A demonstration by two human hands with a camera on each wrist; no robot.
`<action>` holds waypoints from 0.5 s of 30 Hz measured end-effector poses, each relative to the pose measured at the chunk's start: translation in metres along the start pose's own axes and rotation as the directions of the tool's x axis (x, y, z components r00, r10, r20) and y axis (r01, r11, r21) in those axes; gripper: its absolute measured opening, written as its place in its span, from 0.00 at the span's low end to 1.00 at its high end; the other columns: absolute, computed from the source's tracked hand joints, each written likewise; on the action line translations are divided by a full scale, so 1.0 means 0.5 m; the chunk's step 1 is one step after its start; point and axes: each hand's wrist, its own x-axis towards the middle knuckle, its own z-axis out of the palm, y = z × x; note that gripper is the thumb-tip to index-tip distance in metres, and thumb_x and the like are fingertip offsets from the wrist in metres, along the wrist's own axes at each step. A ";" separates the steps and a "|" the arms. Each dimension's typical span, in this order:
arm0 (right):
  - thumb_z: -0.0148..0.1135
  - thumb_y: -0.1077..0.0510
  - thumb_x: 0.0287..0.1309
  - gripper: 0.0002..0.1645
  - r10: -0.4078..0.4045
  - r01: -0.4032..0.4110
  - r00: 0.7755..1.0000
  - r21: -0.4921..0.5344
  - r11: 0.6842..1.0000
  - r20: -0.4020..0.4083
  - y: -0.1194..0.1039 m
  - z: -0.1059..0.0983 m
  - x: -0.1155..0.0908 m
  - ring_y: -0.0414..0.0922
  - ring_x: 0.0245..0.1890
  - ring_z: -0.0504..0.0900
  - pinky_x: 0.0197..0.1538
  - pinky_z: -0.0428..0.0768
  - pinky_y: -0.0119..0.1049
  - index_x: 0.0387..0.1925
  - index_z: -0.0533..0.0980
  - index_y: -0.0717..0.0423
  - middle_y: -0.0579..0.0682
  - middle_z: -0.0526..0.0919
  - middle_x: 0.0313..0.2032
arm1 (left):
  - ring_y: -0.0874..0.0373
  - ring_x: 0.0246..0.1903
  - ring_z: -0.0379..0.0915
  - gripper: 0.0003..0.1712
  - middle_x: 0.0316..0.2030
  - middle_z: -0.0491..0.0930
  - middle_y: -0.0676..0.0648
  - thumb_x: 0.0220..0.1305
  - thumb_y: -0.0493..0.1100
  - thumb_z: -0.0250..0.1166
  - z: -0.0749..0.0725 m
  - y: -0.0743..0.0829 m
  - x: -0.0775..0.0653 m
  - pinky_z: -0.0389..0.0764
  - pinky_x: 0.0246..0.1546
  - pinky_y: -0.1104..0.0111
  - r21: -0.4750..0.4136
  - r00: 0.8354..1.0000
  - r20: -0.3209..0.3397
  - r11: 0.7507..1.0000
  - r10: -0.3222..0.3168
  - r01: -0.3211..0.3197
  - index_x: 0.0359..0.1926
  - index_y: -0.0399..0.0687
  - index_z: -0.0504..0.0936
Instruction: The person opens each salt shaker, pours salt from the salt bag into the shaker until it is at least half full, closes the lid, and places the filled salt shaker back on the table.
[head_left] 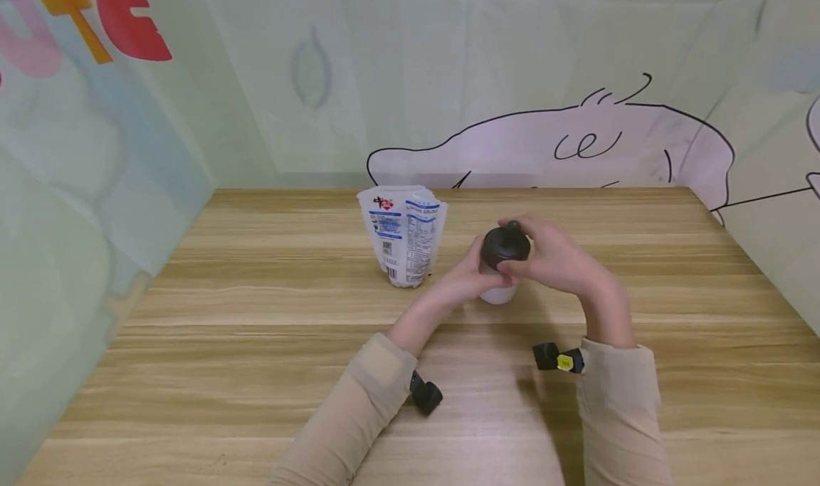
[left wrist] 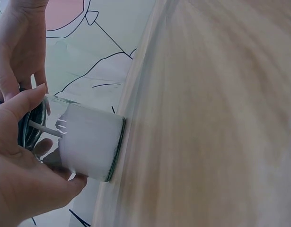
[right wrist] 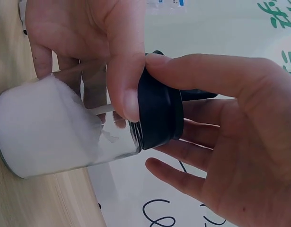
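A clear glass jar (head_left: 498,296), more than half filled with white powder (right wrist: 43,127), stands upright on the wooden table. It wears a black lid (head_left: 502,245) with a knob on top. My left hand (head_left: 469,276) is wrapped around the jar's upper part, its thumb (right wrist: 128,90) lying just below the lid. The right hand (head_left: 559,257) holds the lid at its side between thumb and fingers. Inside the glass, a thin pale rod (left wrist: 47,128) runs from the lid down into the powder. To the left of the jar stands a white printed pouch (head_left: 410,237), touched by neither hand.
The wooden table (head_left: 256,294) reaches back to a fabric backdrop (head_left: 307,116) with cartoon drawings. Black wrist devices (head_left: 426,393) sit at both sleeves, over the table's front part.
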 end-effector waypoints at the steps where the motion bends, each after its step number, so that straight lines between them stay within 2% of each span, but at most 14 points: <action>1: 0.68 0.59 0.53 0.38 0.003 -0.003 1.000 -0.003 1.000 0.001 -0.001 0.000 -0.001 0.58 0.67 0.66 0.67 0.63 0.57 0.64 0.65 0.64 0.61 0.70 0.64 | 0.53 0.74 0.43 0.47 0.74 0.54 0.51 0.58 0.46 0.66 0.000 0.000 0.000 0.42 0.73 0.49 0.000 1.000 0.002 1.000 0.002 -0.002 0.72 0.61 0.50; 8: 0.70 0.53 0.53 0.41 0.043 -0.043 0.999 -0.022 0.999 0.000 -0.002 -0.001 0.000 0.59 0.65 0.68 0.64 0.67 0.58 0.65 0.65 0.62 0.59 0.69 0.63 | 0.54 0.74 0.45 0.46 0.73 0.54 0.51 0.59 0.46 0.65 0.000 0.001 -0.003 0.43 0.73 0.49 -0.005 1.000 0.011 1.000 0.005 -0.004 0.73 0.62 0.49; 15: 0.68 0.64 0.50 0.39 -0.002 0.002 1.000 -0.005 1.000 -0.004 0.008 0.000 0.002 0.58 0.66 0.67 0.67 0.64 0.57 0.64 0.66 0.65 0.60 0.70 0.63 | 0.53 0.74 0.44 0.45 0.73 0.56 0.50 0.58 0.45 0.66 0.001 0.000 -0.002 0.42 0.73 0.49 -0.013 1.000 -0.003 1.000 0.012 -0.012 0.72 0.61 0.51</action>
